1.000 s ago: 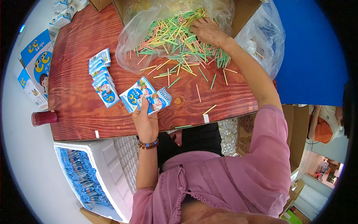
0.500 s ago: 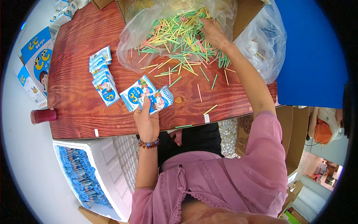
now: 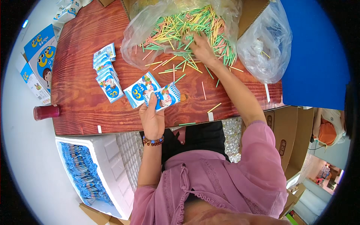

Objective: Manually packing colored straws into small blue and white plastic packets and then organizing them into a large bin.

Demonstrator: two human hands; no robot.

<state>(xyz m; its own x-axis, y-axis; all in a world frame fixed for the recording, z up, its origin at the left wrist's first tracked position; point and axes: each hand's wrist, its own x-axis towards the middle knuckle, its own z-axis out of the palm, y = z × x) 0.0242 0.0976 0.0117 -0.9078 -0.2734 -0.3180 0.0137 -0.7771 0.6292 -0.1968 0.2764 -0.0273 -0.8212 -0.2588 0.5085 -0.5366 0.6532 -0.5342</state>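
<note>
My left hand (image 3: 153, 119) pinches a small blue-and-white printed packet (image 3: 168, 96) with the thumb on top. Another such packet (image 3: 138, 90) lies partly beneath it, and I cannot tell whether the fingers hold that one too. At the near side of a heap of thin pink, yellow and green sticks (image 3: 168, 28), my right hand (image 3: 202, 49) has its fingers curled around a few sticks. The heap spills from a clear plastic bag (image 3: 132, 41). To the left, several overlapping packets (image 3: 109, 84) lie in a row.
Loose sticks lie on the red wood-grained table (image 3: 78, 90). A dark red jar (image 3: 47, 112) stands at its left edge, near a printed carton (image 3: 42, 60). A white foam box (image 3: 108, 153) below left holds many blue packets. Another clear bag (image 3: 270, 60) lies at right.
My right hand has moved left and toward me, from deeper in the heap to its near side. My left hand still holds the packet. The whole view has shifted slightly.
</note>
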